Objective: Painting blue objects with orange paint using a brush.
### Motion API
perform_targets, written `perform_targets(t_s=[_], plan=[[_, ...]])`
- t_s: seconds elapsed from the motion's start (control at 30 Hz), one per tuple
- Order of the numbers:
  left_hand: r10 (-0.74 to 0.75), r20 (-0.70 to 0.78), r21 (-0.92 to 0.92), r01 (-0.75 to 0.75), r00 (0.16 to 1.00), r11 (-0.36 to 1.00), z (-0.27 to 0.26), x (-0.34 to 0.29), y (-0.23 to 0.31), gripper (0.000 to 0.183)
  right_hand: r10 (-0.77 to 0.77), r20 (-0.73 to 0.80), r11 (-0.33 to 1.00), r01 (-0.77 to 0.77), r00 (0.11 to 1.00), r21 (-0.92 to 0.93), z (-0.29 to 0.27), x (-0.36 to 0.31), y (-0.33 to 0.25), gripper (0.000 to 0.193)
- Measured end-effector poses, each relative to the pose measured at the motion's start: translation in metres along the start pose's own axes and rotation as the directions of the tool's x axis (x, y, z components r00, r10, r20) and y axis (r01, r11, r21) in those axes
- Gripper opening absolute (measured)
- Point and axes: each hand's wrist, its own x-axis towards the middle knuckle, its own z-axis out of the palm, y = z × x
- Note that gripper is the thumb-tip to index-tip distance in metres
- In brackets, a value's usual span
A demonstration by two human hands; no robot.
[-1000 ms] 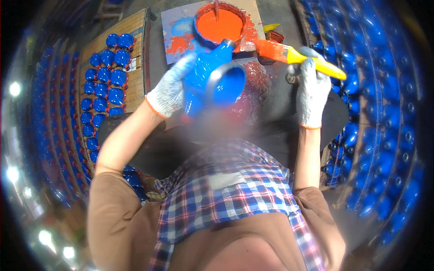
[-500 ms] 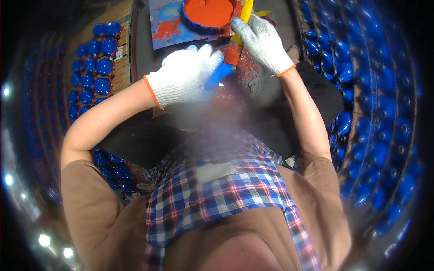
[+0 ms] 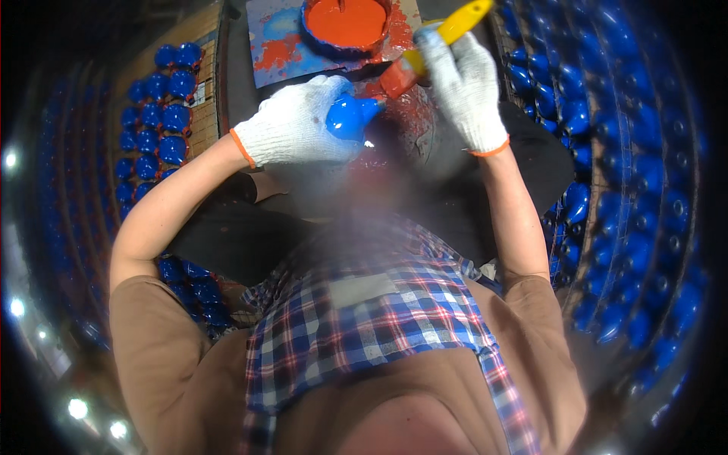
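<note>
In a white knit glove, my left hand (image 3: 299, 121) is closed around a glossy blue rounded piece (image 3: 347, 117). Its narrow neck points right, towards the brush, with a dark orange-looking tip. My right hand (image 3: 472, 102), gloved too and stained grey at the fingers, grips a paintbrush (image 3: 461, 23) by its yellow handle. The handle slants up to the right, and the orange-red bristles point down-left, just above the neck and apart from it. Beyond both hands, a bowl (image 3: 335, 50) with a blue-smeared rim holds orange-red paint (image 3: 347, 21).
Under the bowl lies a paint-spattered board (image 3: 265, 64). A red-smeared surface (image 3: 413, 114) lies between my hands. Several blue pieces (image 3: 176, 116) stand in rows on a wooden rack at left. Many more blue pieces (image 3: 576, 117) fill racks at right.
The brush has moved away from the blue piece's neck and tilted to the right. My left hand has shifted slightly left, and the blue piece has turned to show more of its body.
</note>
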Motion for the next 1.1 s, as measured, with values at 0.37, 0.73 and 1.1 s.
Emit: perform_targets(t_s=[0.37,0.73,1.1], plan=[[0.350,-0.432,0.059,-0.362,0.831,0.930,-0.007,-0.001,-0.032,0.076,0.282,-0.028,0.950,-0.276,0.959,0.145,0.036,0.040,0.071,0.033],[0.871,-0.142,0.653,-0.616,0.471,0.440,-0.020,0.018,-0.106,0.044,0.070,-0.120,0.952,-0.102,0.990,-0.287,0.085,0.049,0.097,0.031],[0.949,-0.128,0.591,-0.746,0.288,0.306,-0.001,0.030,-0.092,0.033,0.512,0.062,0.819,-0.509,0.857,0.267,0.054,0.046,0.069,0.038]])
